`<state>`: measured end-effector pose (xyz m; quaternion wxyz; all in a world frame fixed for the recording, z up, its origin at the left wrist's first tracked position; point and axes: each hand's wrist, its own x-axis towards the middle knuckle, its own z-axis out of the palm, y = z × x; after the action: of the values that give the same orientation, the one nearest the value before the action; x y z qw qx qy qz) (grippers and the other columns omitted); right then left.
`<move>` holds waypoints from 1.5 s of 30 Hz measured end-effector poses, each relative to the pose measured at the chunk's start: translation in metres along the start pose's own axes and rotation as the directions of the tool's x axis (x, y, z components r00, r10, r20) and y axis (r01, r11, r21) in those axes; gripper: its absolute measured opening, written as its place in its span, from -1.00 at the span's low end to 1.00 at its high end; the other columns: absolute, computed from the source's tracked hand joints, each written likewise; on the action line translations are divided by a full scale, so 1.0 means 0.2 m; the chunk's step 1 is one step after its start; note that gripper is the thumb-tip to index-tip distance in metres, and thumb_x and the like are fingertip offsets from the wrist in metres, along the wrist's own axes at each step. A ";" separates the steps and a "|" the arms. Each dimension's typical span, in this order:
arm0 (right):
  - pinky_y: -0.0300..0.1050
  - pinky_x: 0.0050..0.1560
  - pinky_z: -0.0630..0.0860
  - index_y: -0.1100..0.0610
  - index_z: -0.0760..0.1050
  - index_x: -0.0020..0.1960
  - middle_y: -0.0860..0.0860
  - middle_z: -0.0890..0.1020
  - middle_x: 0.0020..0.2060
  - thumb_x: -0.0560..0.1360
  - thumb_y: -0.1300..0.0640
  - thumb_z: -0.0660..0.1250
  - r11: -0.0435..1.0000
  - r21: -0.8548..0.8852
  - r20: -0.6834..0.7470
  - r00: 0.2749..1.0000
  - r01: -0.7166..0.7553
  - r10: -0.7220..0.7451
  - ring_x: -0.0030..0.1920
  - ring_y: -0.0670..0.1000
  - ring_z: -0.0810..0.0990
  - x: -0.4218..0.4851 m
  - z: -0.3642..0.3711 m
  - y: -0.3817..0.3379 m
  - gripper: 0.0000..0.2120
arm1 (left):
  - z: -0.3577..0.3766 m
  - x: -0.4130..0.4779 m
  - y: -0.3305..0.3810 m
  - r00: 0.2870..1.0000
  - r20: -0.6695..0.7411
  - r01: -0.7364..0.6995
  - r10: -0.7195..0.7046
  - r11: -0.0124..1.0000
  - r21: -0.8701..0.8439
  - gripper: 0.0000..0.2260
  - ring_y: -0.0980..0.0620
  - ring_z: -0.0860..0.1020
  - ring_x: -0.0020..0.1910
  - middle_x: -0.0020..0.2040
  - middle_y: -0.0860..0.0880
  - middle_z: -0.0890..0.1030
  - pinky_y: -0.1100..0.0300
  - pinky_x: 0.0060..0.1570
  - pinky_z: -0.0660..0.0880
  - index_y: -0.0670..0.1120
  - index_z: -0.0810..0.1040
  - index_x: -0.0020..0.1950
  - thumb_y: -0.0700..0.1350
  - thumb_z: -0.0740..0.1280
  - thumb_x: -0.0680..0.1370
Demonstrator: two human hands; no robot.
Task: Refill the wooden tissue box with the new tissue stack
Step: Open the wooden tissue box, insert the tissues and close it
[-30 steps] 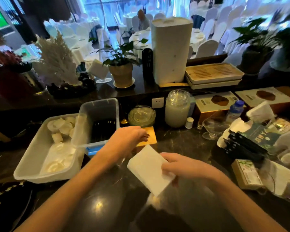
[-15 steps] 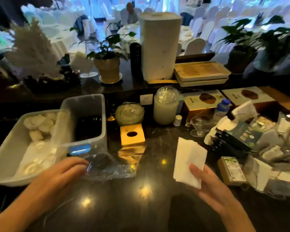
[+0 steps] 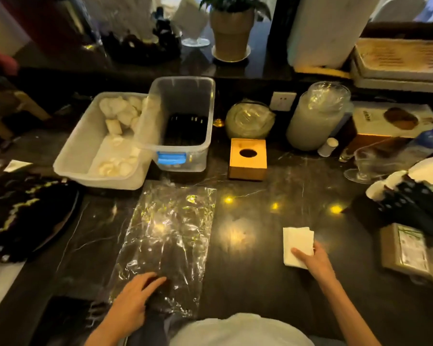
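The wooden tissue box (image 3: pixel 247 159), a small cube with an oval hole on top, stands on the dark marble counter (image 3: pixel 248 270) beyond both hands. My right hand (image 3: pixel 313 258) holds the white tissue stack (image 3: pixel 296 243) low over the counter, to the right of and nearer than the box. My left hand (image 3: pixel 135 293) rests palm down on the near end of an empty clear plastic wrapper (image 3: pixel 165 236) that lies flat on the counter.
Two clear plastic bins (image 3: pixel 183 103) stand at the back left, one with white pieces. Glass jars (image 3: pixel 315 116), a glass cup (image 3: pixel 363 166), cardboard boxes and black packets (image 3: pixel 410 203) crowd the right. A dark patterned plate (image 3: pixel 23 211) lies left.
The view has tilted down. My left hand drew the plastic wrapper back and spread it flat near the counter's edge. My right hand lowered the tissue stack toward the counter on the right.
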<state>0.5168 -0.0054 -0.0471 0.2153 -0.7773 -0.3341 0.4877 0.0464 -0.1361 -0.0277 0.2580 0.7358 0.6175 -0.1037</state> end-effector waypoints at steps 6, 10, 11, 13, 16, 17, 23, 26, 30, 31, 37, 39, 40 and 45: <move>0.10 0.17 0.44 0.20 0.37 0.35 0.23 0.50 0.24 0.44 -0.04 0.44 0.940 -0.334 -0.161 0.979 0.064 -0.124 0.26 0.23 0.45 -0.03 0.04 0.02 -0.41 | 0.01 0.11 0.01 0.997 -0.071 -0.008 0.001 0.996 -0.094 -0.26 -0.22 0.32 0.41 0.41 -0.09 0.35 -0.19 0.36 0.26 0.13 0.36 0.42 -0.23 0.26 0.24; 0.15 0.30 0.35 0.13 0.26 0.46 0.23 0.41 0.33 0.46 -0.07 0.41 0.939 -0.335 -0.210 0.966 0.071 -0.148 0.34 0.24 0.33 -0.06 0.04 0.03 -0.33 | -0.11 0.32 0.06 0.993 -0.114 0.014 -0.017 1.000 -0.028 -0.43 -0.17 -0.04 0.56 0.59 -0.06 0.03 -0.36 0.43 -0.16 0.16 0.10 0.55 0.27 -0.05 0.55; 0.13 0.29 0.34 0.12 0.23 0.48 0.23 0.41 0.33 0.47 -0.06 0.40 0.928 -0.364 -0.203 0.965 0.081 -0.164 0.33 0.24 0.34 -0.06 0.05 0.03 -0.32 | -0.12 0.37 0.06 0.995 -0.088 0.039 -0.040 0.999 -0.021 -0.34 -0.13 -0.14 0.57 0.59 -0.02 -0.10 -0.34 0.40 -0.25 0.17 0.01 0.55 0.38 -0.20 0.49; 0.12 0.27 0.34 0.10 0.19 0.50 0.23 0.41 0.33 0.49 -0.07 0.37 0.902 -0.424 -0.198 0.964 0.080 -0.179 0.31 0.26 0.35 -0.06 0.06 0.03 -0.32 | -0.12 0.43 0.03 0.994 -0.034 0.107 -0.106 0.994 0.010 -0.18 -0.11 -0.21 0.56 0.57 0.01 -0.23 -0.37 0.39 -0.25 0.15 -0.12 0.55 0.48 -0.35 0.35; 0.15 0.24 0.37 0.04 0.16 0.49 0.25 0.39 0.30 0.49 -0.10 0.36 0.896 -0.439 -0.187 0.969 0.063 -0.159 0.28 0.28 0.36 -0.06 0.06 0.04 -0.32 | -0.11 0.44 0.01 0.974 0.042 0.224 -0.224 0.975 0.009 -0.24 -0.11 -0.21 0.57 0.58 0.00 -0.24 -0.46 0.37 -0.17 0.16 -0.14 0.55 0.46 -0.09 0.42; 0.15 0.24 0.37 0.03 0.16 0.50 0.25 0.38 0.30 0.49 -0.11 0.36 0.895 -0.442 -0.172 0.974 0.060 -0.150 0.28 0.28 0.37 -0.07 0.06 0.03 -0.32 | -0.11 0.45 0.02 0.967 0.036 0.253 -0.254 0.967 0.014 -0.30 -0.13 -0.20 0.57 0.60 -0.03 -0.19 -0.47 0.38 -0.16 0.17 -0.09 0.56 0.34 0.06 0.48; 0.14 0.33 0.30 0.13 0.21 0.50 0.21 0.40 0.38 0.54 -0.13 0.25 0.871 -0.479 -0.213 0.948 0.110 -0.237 0.38 0.24 0.32 -0.01 0.01 -0.16 -0.37 | -0.38 0.71 0.35 0.930 -0.358 0.008 -0.085 0.978 -0.211 -0.66 -0.15 0.41 0.32 0.29 -0.16 0.47 -0.21 0.32 0.34 -0.11 0.43 0.30 -0.08 0.18 0.55; -0.03 0.32 0.28 0.11 0.30 0.47 0.12 0.44 0.40 0.58 -0.12 0.20 0.903 -0.275 -0.109 0.923 0.329 -0.369 0.41 0.13 0.34 0.15 0.04 -0.52 -0.47 | -0.66 1.03 0.60 0.922 -0.353 -0.075 -0.160 0.821 -0.566 -0.75 -0.05 0.51 0.21 0.21 -0.11 0.56 0.16 0.18 0.40 -0.10 0.47 0.29 -0.15 0.15 0.64; -0.23 0.27 0.23 0.08 0.23 0.52 0.04 0.32 0.50 0.62 -0.12 0.12 0.943 0.030 0.041 0.942 0.332 -0.333 0.47 0.02 0.29 0.41 0.21 -0.99 -0.47 | -0.90 1.51 0.77 0.938 -0.217 -0.006 -0.271 0.611 -0.792 -0.59 -0.12 0.35 0.44 0.46 -0.18 0.37 0.06 0.41 0.25 -0.17 0.25 0.50 -0.08 0.10 0.67; -0.22 0.31 0.21 0.11 0.19 0.53 0.05 0.28 0.51 0.63 -0.10 0.10 0.948 0.066 0.066 0.946 0.312 -0.316 0.49 0.03 0.26 0.47 0.26 -1.07 -0.47 | -0.93 1.60 0.79 0.944 -0.173 0.016 -0.283 0.559 -0.829 -0.56 -0.12 0.28 0.48 0.51 -0.18 0.30 0.03 0.46 0.19 -0.18 0.17 0.53 -0.06 0.08 0.67; -0.01 0.38 0.33 0.17 0.23 0.48 0.10 0.45 0.37 0.67 0.05 0.01 0.925 0.179 0.103 0.928 0.336 -0.357 0.33 0.06 0.44 0.68 0.45 -1.21 -0.58 | -0.94 1.91 0.81 0.976 -0.057 0.031 -0.211 0.390 -0.920 -0.65 -0.14 0.48 0.32 0.32 -0.20 0.52 -0.07 0.32 0.41 -0.15 0.41 0.38 -0.03 0.06 0.68; -0.24 0.20 0.39 0.12 0.24 0.47 -0.04 0.49 0.22 0.68 0.07 0.01 0.913 0.207 0.091 0.922 0.353 -0.377 0.17 -0.09 0.49 0.71 0.47 -1.18 -0.62 | -0.90 1.92 0.82 0.978 -0.057 0.001 -0.201 0.281 -0.960 -0.67 -0.07 0.56 0.22 0.22 -0.14 0.59 0.10 0.13 0.53 -0.10 0.47 0.31 0.01 0.08 0.67; -0.39 0.11 0.39 0.09 0.22 0.48 -0.11 0.49 0.16 0.68 0.05 0.01 0.908 0.226 0.088 0.921 0.354 -0.381 0.10 -0.18 0.50 0.72 0.49 -1.17 -0.61 | -0.87 1.92 0.81 0.975 -0.075 -0.020 -0.208 0.251 -0.968 -0.68 -0.04 0.57 0.20 0.20 -0.12 0.61 0.19 0.06 0.53 -0.09 0.48 0.30 0.01 0.08 0.66; -0.33 0.14 0.41 0.06 0.20 0.51 -0.10 0.48 0.18 0.67 0.01 0.01 0.899 0.262 0.062 0.923 0.352 -0.379 0.14 -0.16 0.50 0.73 0.50 -1.14 -0.58 | -0.81 1.93 0.79 0.969 -0.165 -0.106 -0.183 0.295 -0.950 -0.65 -0.03 0.52 0.26 0.27 -0.13 0.56 0.07 0.28 0.46 -0.11 0.44 0.36 -0.04 0.00 0.70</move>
<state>0.4004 0.2586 -0.0298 0.3787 -0.6395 -0.4226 0.5187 0.2559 0.2592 -0.0330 0.5638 0.4299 0.6021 0.3672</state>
